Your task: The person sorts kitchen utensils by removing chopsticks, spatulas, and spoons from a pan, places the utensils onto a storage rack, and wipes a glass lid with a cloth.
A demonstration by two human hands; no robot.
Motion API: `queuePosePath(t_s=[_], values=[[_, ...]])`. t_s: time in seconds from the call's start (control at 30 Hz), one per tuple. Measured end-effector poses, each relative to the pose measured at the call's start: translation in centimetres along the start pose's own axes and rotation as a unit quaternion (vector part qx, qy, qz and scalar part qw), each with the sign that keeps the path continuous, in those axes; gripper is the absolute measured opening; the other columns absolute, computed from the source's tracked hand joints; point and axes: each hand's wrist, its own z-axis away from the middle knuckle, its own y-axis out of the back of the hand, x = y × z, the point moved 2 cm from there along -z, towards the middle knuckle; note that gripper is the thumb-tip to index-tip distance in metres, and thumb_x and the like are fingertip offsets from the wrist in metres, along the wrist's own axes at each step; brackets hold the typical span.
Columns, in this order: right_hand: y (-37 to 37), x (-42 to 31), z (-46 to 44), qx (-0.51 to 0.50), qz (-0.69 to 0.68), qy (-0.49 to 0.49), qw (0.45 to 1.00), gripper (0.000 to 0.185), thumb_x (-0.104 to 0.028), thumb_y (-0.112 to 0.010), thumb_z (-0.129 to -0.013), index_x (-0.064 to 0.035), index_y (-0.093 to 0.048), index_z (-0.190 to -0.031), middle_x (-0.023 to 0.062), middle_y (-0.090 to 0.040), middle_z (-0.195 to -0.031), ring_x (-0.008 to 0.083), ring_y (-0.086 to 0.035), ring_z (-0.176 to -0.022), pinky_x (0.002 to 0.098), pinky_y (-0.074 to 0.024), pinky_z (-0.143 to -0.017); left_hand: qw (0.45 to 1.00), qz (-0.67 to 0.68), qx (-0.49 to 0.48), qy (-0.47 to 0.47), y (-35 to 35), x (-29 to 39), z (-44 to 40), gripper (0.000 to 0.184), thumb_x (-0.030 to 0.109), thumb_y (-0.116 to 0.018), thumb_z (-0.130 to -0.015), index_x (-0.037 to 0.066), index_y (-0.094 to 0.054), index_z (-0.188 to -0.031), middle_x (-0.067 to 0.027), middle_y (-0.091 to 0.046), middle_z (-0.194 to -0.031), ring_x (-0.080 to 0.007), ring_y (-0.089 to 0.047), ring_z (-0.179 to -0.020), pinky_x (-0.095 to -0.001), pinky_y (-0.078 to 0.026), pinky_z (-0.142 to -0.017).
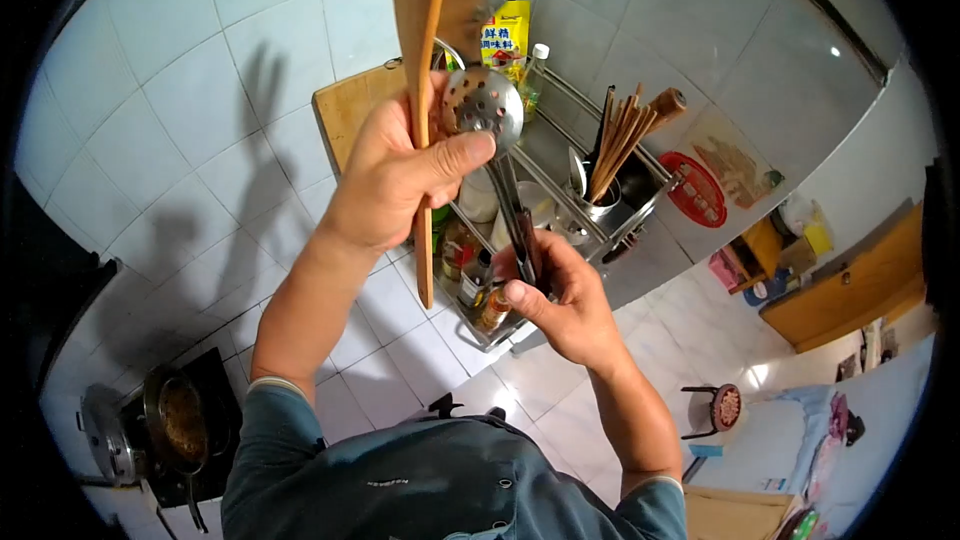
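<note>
We see the left hand [398, 178] closed around a long wooden utensil [423, 120], its thumb at the base of the perforated bowl of a steel skimmer [483, 108]. The right hand [562, 302] grips the lower end of the skimmer's dark handle. We find both tools raised before a metal rack [570, 202] with chopsticks [620, 148] standing in a holder [598, 205]. We cannot quite tell what the blurred, shiny brown shape [440, 5] at the top is.

Yellow packet [508, 24] reading 鲜精 above 调味料, red oval panel [693, 190] illegible, shirt lettering [388, 483] blurred
</note>
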Motion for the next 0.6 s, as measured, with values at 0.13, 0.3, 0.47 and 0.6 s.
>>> queuePosePath(t_s=[0.13,0.3,0.47,0.6], values=[[-0.7,0.8,2.1,-0.039,-0.100,-0.062,0.992,0.037,-0.022,-0.061,-0.090,0.0012,-0.049,-0.117,0.0003,-0.056,-0.082,0.0064,-0.051,-0.073,0.0206,-0.0434,-0.065,0.999,0.041,-0.001,0.025,-1.5,-0.7,2.0,0.047,0.015,-0.067,-0.082,-0.001,-0.043,-0.119,-0.0097,-0.062,-0.095,0.0004,-0.036,-0.046,-0.0142,-0.029,-0.039],[-0.4,0.9,5.4,-0.089,-0.214,-0.077,0.970,0.028,-0.023,-0.060,-0.091,-0.0028,-0.047,-0.105,0.0025,-0.053,-0.077,0.0087,-0.050,-0.065,0.0227,-0.0435,-0.057,0.998,0.064,-0.001,0.026,-3.6,-1.3,4.5,0.050,0.017,-0.061,-0.087,0.000,-0.039,-0.128,-0.0135,-0.061,-0.101,0.0022,-0.033,-0.044,-0.0122,-0.033,-0.040],[0.7,1.1,9.6,-0.127,-0.315,-0.093,0.936,0.026,-0.023,-0.060,-0.090,-0.0051,-0.046,-0.101,0.0020,-0.050,-0.074,0.0083,-0.047,-0.063,0.0217,-0.0396,-0.053,0.999,0.021,0.015,0.045,-7.3,-2.1,7.4,0.052,0.023,-0.060,-0.088,0.001,-0.039,-0.130,-0.0139,-0.061,-0.105,0.0030,-0.033,-0.044,-0.0117,-0.033,-0.040],[1.2,0.8,13.0,-0.092,-0.312,-0.093,0.941,0.025,-0.020,-0.063,-0.088,-0.0056,-0.046,-0.099,0.0012,-0.049,-0.075,0.0088,-0.048,-0.063,0.0224,-0.0399,-0.053,0.996,0.057,-0.003,0.068,-10.0,-2.8,9.2,0.055,0.022,-0.059,-0.088,0.002,-0.035,-0.133,-0.0147,-0.060,-0.107,0.0033,-0.033,-0.043,-0.0113,-0.032,-0.039]])
